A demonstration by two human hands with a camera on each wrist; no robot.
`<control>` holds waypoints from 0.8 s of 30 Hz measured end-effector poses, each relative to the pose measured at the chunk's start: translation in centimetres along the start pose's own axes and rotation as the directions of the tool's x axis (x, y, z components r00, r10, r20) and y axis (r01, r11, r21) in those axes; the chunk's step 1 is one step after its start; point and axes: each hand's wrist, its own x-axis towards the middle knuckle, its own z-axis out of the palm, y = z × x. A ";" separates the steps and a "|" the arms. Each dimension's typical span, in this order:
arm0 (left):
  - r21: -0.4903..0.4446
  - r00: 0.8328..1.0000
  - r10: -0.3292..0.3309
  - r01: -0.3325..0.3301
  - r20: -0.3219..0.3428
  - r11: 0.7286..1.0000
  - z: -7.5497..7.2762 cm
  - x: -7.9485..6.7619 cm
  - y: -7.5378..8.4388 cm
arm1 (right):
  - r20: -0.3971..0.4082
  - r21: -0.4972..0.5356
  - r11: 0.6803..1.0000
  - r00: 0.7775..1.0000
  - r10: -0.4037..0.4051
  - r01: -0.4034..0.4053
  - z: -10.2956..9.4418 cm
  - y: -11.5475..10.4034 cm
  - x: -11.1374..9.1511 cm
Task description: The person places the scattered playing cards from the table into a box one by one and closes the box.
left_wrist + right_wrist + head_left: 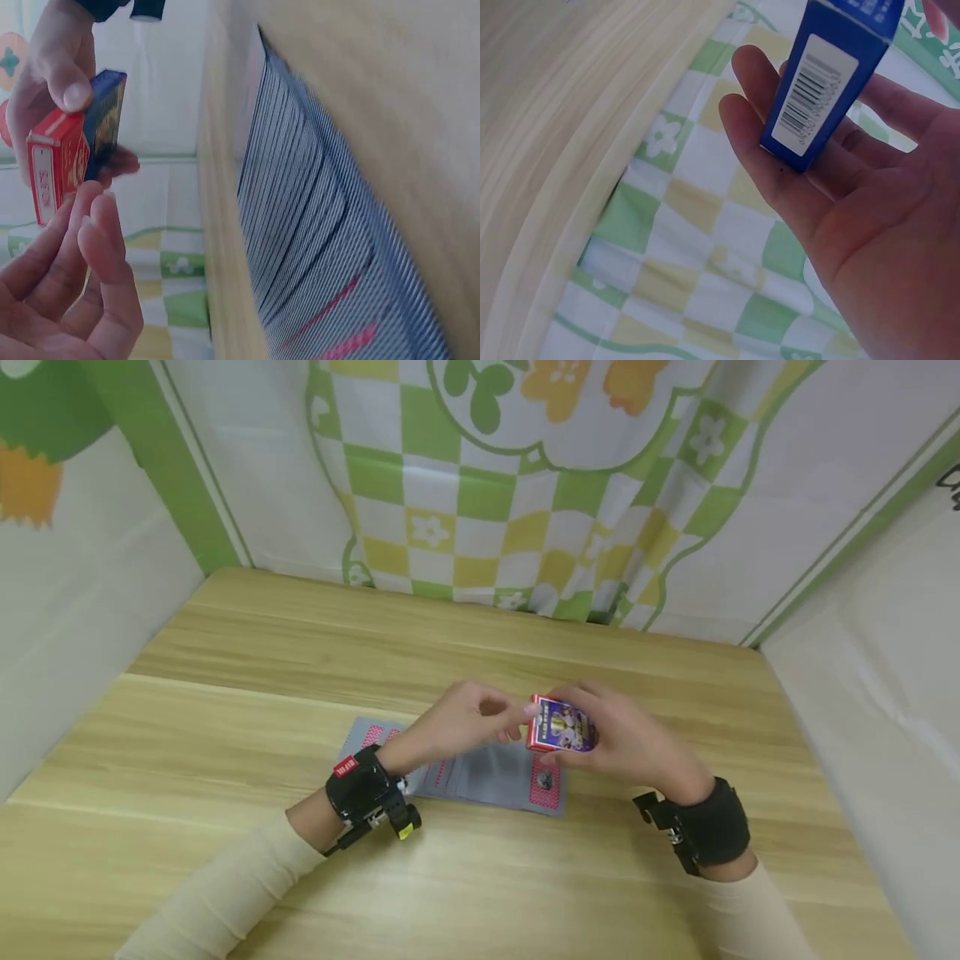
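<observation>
My right hand holds a small card box between thumb and fingers, above the table. The box is blue with a picture on its face and has a red end, seen in the left wrist view. A white barcode label shows on its blue side in the right wrist view. My left hand is at the red end of the box, its fingertips right at the lower edge and its thumb apart from the fingers. Below both hands lies a grey mat with red patterned patches, partly hidden by the left hand and wrist.
The wooden table stretches around the mat on all sides. A green, yellow and white checked curtain hangs along its far edge, with pale walls at left and right. Each wrist wears a black strap with a camera.
</observation>
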 end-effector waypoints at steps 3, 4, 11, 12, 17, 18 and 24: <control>-0.048 1.000 -0.008 0.009 0.016 0.999 0.6 -0.1 -0.2 | -0.001 0.020 1.000 1.000 -0.011 0.011 0.3 -0.3 -0.1; -0.078 1.000 -0.010 0.012 0.022 0.997 0.7 -0.1 -0.3 | -0.002 0.023 1.000 1.000 -0.016 0.016 0.4 -0.3 -0.2; -0.331 0.987 -0.017 0.069 0.158 0.941 0.2 -0.6 -0.8 | -0.025 0.025 0.999 0.999 -0.040 0.040 0.4 -0.5 -0.4; -0.354 0.984 -0.022 0.083 0.174 0.932 0.1 -0.7 -0.8 | -0.027 0.024 0.999 0.999 -0.035 0.036 0.4 -0.5 -0.5; -0.413 0.978 -0.046 0.128 0.203 0.902 0.2 -0.8 -0.6 | -0.028 0.013 1.000 0.999 -0.020 0.020 0.3 -0.4 -0.9; -0.412 0.979 -0.055 0.134 0.198 0.901 0.4 -0.8 -0.5 | -0.026 0.010 1.000 0.999 -0.022 0.023 0.3 -0.4 -1.0; -0.384 0.989 -0.134 0.149 0.064 0.911 1.4 -0.7 -0.3 | -0.006 0.018 0.999 0.999 -0.032 0.032 0.2 -0.4 -1.1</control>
